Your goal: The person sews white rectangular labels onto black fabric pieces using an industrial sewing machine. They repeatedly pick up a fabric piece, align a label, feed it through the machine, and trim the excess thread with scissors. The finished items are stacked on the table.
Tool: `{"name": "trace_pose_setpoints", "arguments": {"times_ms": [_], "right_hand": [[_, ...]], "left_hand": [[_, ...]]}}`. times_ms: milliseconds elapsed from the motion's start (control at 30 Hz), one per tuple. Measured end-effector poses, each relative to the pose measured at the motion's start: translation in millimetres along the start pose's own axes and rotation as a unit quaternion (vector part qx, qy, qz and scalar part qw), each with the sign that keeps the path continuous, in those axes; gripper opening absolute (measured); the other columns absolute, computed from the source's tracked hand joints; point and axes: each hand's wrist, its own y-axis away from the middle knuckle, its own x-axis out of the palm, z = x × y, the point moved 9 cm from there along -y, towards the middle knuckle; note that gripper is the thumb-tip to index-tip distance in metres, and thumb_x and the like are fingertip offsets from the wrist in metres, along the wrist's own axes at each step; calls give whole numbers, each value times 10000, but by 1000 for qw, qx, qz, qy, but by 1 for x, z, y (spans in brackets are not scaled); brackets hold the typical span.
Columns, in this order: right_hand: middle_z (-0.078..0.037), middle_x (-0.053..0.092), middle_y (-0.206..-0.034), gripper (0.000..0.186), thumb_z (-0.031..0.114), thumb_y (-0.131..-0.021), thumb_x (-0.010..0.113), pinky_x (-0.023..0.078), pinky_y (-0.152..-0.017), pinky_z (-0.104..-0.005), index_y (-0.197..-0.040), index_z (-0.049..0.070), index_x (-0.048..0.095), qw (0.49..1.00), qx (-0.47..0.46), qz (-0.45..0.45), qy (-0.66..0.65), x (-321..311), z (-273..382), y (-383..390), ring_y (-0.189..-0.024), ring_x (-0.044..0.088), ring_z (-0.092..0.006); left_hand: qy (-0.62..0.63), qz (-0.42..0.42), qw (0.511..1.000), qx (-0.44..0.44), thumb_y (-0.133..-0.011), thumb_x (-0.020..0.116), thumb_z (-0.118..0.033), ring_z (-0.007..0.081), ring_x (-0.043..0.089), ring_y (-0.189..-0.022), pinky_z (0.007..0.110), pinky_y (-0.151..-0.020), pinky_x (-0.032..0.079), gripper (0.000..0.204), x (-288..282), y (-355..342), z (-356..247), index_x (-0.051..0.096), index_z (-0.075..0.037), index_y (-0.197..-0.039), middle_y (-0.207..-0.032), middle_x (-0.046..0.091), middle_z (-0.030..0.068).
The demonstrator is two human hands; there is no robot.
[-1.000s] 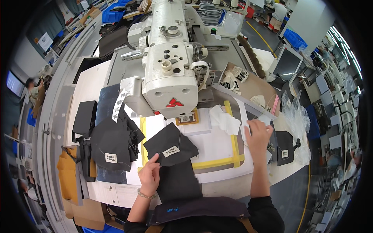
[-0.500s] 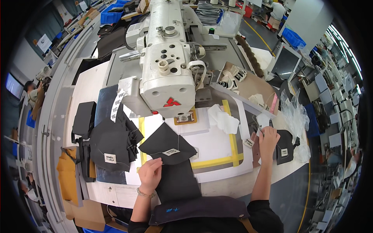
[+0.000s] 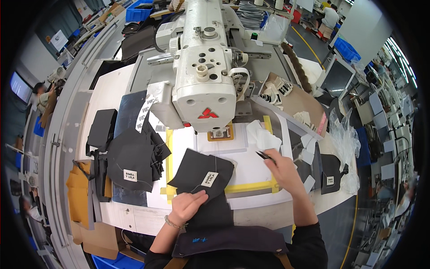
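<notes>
Probably light, pliable cloth (image 3: 196, 168) is best edge-gripped, as by left hand (image 3: 187, 207); tool (image 3: 265, 156) is clasped by right hand (image 3: 282, 171).

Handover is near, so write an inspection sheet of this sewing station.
Surface: pale tabletop; white sheet, yellow tape.
Workpieces: labelled black fabric panel in front of the sewing machine head.
Clutter: black fabric pile, left; cardboard tray of labels and clear plastic film, right.
Hands: left hand on the panel; right hand holds a dark pointed tool.
Cables: white looped tube or cable on machine head.
Surroundings: blue bin, yellow floor line, co-worker.
</notes>
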Motion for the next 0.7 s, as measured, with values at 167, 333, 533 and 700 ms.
{"name": "trace_pose_setpoints", "arguments": {"times_ms": [167, 333, 533, 700], "right_hand": [[-4, 506, -700, 274, 270, -881, 662, 400, -533, -308, -1141, 182, 673, 931, -273, -5, 241, 41, 53, -25, -539, 530, -176], [43, 514, -719, 300, 195, -825, 645, 388, -583, -276, -1122, 204, 682, 838, -416, -21, 351, 81, 68, -44, -572, 542, -116], [34, 626, -829, 321, 141, -783, 602, 452, -717, -294, -1094, 147, 679, 810, -443, 21, 384, 108, 74, -53, -683, 642, -120], [22, 629, -812, 315, 142, -798, 602, 456, -715, -307, -1104, 132, 678, 827, -435, 24, 355, 118, 58, -57, -695, 646, -120]], "left_hand": [[-37, 62, 994, 78, -699, 640, -35, 98, 541, -564, 230, -491, 388, 294, 3, -2, -31, 714, -11, -983, -924, 710, 83], [-49, 69, 994, 76, -692, 644, -31, 95, 551, -578, 227, -497, 398, 315, 2, 1, -31, 708, -6, -1000, -934, 706, 82], [-55, 70, 993, 80, -699, 645, -28, 95, 556, -575, 223, -502, 411, 305, -2, -2, -32, 708, -6, -997, -939, 706, 84], [-29, 30, 998, 44, -685, 688, 27, 113, 582, -578, 234, -501, 426, 292, -13, -5, -22, 711, -24, -971, -883, 711, 74]]}}
